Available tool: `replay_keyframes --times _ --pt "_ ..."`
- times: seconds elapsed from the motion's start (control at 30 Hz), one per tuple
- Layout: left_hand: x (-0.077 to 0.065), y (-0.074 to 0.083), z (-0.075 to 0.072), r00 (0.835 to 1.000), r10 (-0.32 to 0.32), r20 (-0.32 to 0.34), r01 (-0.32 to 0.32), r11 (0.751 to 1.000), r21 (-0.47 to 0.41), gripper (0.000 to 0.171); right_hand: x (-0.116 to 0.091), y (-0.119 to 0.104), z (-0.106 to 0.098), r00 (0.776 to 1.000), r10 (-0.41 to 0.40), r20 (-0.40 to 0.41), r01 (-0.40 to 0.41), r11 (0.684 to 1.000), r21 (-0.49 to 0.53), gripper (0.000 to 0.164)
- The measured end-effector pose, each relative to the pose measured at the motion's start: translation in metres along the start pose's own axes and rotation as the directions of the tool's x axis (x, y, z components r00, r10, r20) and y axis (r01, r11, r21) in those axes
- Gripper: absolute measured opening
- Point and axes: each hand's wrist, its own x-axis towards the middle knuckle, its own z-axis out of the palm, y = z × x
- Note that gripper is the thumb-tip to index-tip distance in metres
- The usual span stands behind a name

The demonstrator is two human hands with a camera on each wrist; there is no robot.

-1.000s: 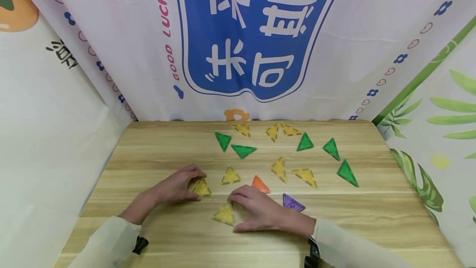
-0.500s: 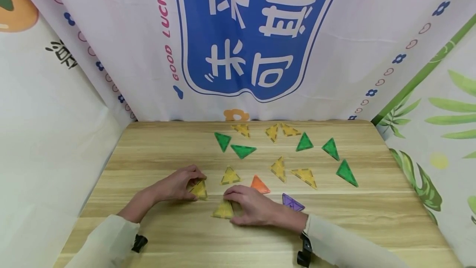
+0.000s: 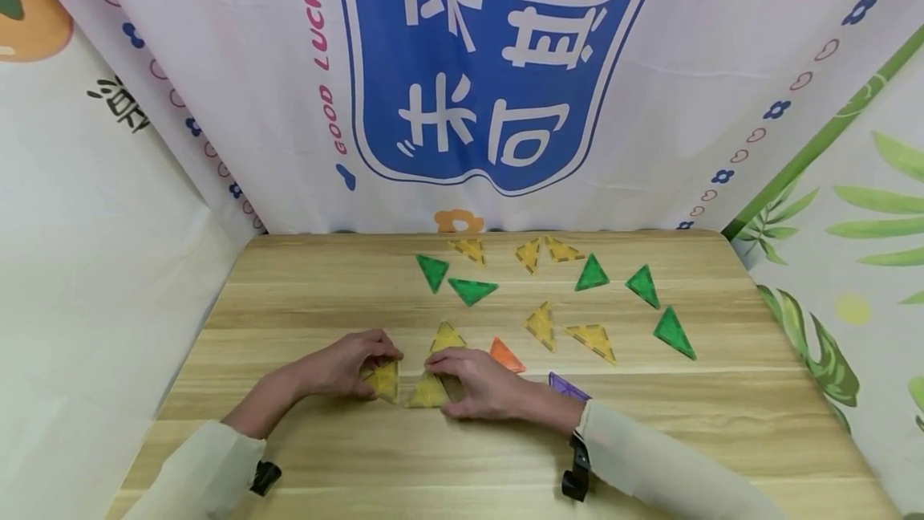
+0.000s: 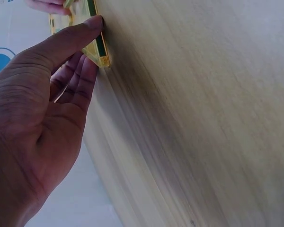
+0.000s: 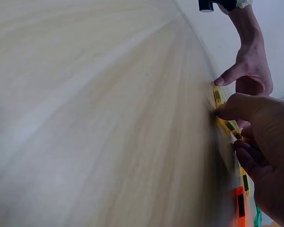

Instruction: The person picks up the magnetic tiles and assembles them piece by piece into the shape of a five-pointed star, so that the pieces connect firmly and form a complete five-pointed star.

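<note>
My left hand pinches a yellow triangular magnetic tile between thumb and fingers. In the left wrist view the thumb lies along that tile's edge, with the other fingers under it. Opposite, my right hand grips a second yellow triangular magnetic tile by its right side. A narrow gap separates the two tiles' lower corners in the head view. Just behind the right fingers lies a third yellow triangle tile, its lower part covered by the hand.
An orange triangle tile and a purple one, partly hidden by the right forearm, lie to the right. Several green tiles and yellow tiles are spread over the back and right of the wooden table.
The right hand has moved left and slightly back with its tile, turning it. The left hand has turned its tile and shifted slightly toward the front. The two tiles are closer together.
</note>
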Motion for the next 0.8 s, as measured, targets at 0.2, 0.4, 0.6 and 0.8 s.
replay_keyframes --times 0.2,0.4,0.6,0.8 --pt "-0.002 -0.001 0.002 1.000 0.017 0.004 -0.017 1.000 0.017 0.060 0.005 0.002 0.001 1.000 -0.001 0.019 0.001 1.000 0.032 0.059" --pt "-0.004 -0.002 0.002 1.000 0.015 -0.013 -0.014 1.000 0.017 0.059 0.012 0.004 0.001 0.999 -0.023 0.029 0.021 0.998 0.056 0.059" --pt "-0.004 -0.001 0.002 1.000 0.014 -0.021 -0.015 1.000 -0.008 0.059 0.019 0.000 0.002 0.999 -0.019 0.050 0.016 0.999 0.049 0.058" --pt "-0.004 0.001 0.003 1.000 0.005 -0.017 -0.005 0.999 -0.037 0.059 0.025 -0.004 0.007 0.999 -0.017 0.030 0.017 1.000 0.024 0.052"
